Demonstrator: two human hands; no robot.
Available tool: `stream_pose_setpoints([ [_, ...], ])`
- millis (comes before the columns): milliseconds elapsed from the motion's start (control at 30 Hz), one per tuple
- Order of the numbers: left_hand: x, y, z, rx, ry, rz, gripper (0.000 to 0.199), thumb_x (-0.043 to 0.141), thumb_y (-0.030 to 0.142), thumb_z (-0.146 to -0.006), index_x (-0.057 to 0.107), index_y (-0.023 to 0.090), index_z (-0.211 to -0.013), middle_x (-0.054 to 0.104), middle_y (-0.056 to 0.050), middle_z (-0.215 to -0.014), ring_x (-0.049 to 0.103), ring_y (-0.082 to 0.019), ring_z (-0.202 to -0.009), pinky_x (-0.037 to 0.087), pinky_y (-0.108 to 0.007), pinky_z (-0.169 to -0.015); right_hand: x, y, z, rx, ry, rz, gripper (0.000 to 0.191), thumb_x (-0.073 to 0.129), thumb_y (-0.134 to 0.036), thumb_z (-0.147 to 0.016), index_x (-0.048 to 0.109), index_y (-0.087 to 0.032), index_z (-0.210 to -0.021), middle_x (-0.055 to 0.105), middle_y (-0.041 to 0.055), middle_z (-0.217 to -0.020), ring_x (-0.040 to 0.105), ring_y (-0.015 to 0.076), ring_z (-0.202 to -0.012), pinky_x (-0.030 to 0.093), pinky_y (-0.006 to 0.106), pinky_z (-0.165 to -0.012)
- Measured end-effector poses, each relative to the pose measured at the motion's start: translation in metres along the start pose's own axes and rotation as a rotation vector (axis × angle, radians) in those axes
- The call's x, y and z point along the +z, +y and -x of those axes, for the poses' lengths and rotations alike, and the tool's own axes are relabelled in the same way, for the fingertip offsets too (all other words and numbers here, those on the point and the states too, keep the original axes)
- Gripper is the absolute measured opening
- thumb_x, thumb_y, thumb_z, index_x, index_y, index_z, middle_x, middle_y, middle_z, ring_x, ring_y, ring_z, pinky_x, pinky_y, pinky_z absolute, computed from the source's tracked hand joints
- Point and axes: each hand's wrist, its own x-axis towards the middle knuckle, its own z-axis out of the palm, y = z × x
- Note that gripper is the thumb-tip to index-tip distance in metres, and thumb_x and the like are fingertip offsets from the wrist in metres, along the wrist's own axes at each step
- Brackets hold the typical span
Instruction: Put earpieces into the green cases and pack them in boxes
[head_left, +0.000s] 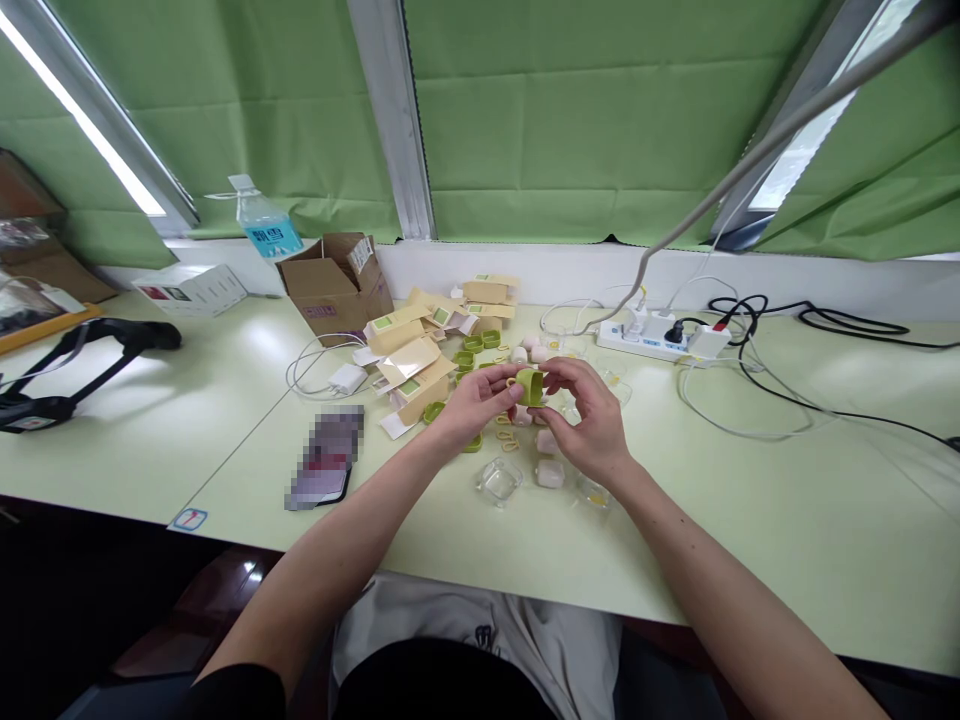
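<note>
Two hands meet over the bench [750, 520], and I have one small green case [532, 388] raised between them, roughly midway from back edge to near edge. The left hand [480, 402] pinches its left side, next to a yellow loop [512, 382]; the right hand [590, 418] grips its right side between thumb and forefinger. Neither hand is nearer, and I can't tell its long axis. Toward the near edge sits a clear box [499, 482], beside a white case [550, 473].
</note>
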Motion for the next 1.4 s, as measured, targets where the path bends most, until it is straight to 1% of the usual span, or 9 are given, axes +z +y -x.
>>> stream_pose_setpoints([
  [133,-0.007,0.001,-0.003,0.04,0.046,0.181,0.049,0.094,0.046,-0.079,0.078,0.016,-0.115,0.077,-0.009,-0.105,0.069,-0.016,-0.088,0.056,-0.028,-0.078,-0.018,0.001,-0.007,0.023,-0.074,0.109,0.034,0.074,-0.017,-0.092,0.067,-0.025,-0.124,0.072,0.0081,-0.117,0.07,0.0243,-0.096,0.059,0.041,-0.081],
  [333,-0.016,0.001,-0.008,0.038,0.07,0.338,0.044,0.095,0.034,-0.076,0.078,0.015,-0.112,0.079,-0.011,-0.109,0.074,-0.018,-0.092,0.057,-0.032,-0.085,-0.039,-0.003,-0.01,0.093,-0.604,0.596,0.018,0.08,-0.011,-0.083,0.077,-0.026,-0.093,0.076,0.0007,-0.086,0.069,0.0215,-0.074,0.039,0.031,-0.06],
  [500,-0.017,-0.001,-0.007,0.057,0.089,0.381,0.049,0.095,0.025,-0.074,0.075,0.016,-0.118,0.08,-0.01,-0.108,0.076,-0.022,-0.097,0.059,-0.034,-0.087,-0.037,-0.027,-0.014,0.168,-0.836,0.686,0.012,0.083,-0.025,-0.086,0.079,-0.027,-0.097,0.078,0.0029,-0.095,0.072,0.0244,-0.087,0.041,0.032,-0.065],
  [600,-0.016,-0.001,-0.006,0.064,0.097,0.392,0.05,0.094,0.022,-0.075,0.072,0.017,-0.12,0.081,-0.01,-0.109,0.077,-0.023,-0.1,0.059,-0.036,-0.089,-0.034,-0.043,-0.014,0.178,-0.979,0.76,0.023,0.085,-0.037,-0.086,0.079,-0.023,-0.102,0.078,0.0069,-0.104,0.072,0.028,-0.096,0.046,0.035,-0.073],
  [800,-0.014,0.0,-0.005,0.067,0.093,0.399,0.058,0.095,0.02,-0.074,0.065,0.02,-0.123,0.08,-0.01,-0.116,0.079,-0.028,-0.109,0.058,-0.039,-0.096,-0.016,-0.059,-0.006,0.134,-1.069,0.899,0.025,0.084,-0.038,-0.085,0.079,-0.015,-0.095,0.075,0.0156,-0.108,0.071,0.0338,-0.103,0.051,0.041,-0.082],
  [1000,-0.014,-0.002,-0.003,0.097,0.068,0.38,0.061,0.094,0.017,-0.073,0.061,0.023,-0.124,0.08,-0.009,-0.12,0.079,-0.025,-0.109,0.057,-0.04,-0.098,-0.035,-0.06,-0.013,0.202,-1.012,0.685,0.017,0.081,-0.027,-0.084,0.075,-0.018,-0.097,0.076,0.0109,-0.106,0.072,0.0289,-0.095,0.05,0.037,-0.078],
  [1133,-0.012,-0.001,-0.002,0.083,0.007,0.337,0.061,0.096,0.021,-0.072,0.064,0.023,-0.124,0.079,-0.01,-0.121,0.077,-0.022,-0.105,0.058,-0.036,-0.093,-0.054,-0.053,-0.021,0.256,-0.622,0.255,0.017,0.078,-0.032,-0.092,0.073,-0.024,-0.106,0.078,0.004,-0.104,0.071,0.0235,-0.092,0.054,0.037,-0.083],
  [1267,-0.005,0.0,0.001,0.079,-0.066,0.216,0.06,0.097,0.032,-0.074,0.069,0.019,-0.125,0.077,-0.015,-0.125,0.076,-0.025,-0.106,0.059,-0.033,-0.084,-0.048,-0.042,-0.022,0.328,-0.141,-0.075,0.028,0.081,-0.041,-0.091,0.075,-0.024,-0.112,0.079,0.0064,-0.111,0.073,0.0227,-0.091,0.06,0.039,-0.086],
  [1400,0.0,-0.001,0.004,0.086,-0.053,0.14,0.061,0.097,0.039,-0.076,0.071,0.017,-0.127,0.077,-0.015,-0.122,0.076,-0.022,-0.098,0.059,-0.03,-0.078,-0.035,-0.037,-0.02,0.41,-0.041,-0.174,0.036,0.086,-0.047,-0.086,0.077,-0.022,-0.111,0.079,0.0076,-0.105,0.074,0.0232,-0.09,0.063,0.041,-0.086],
])
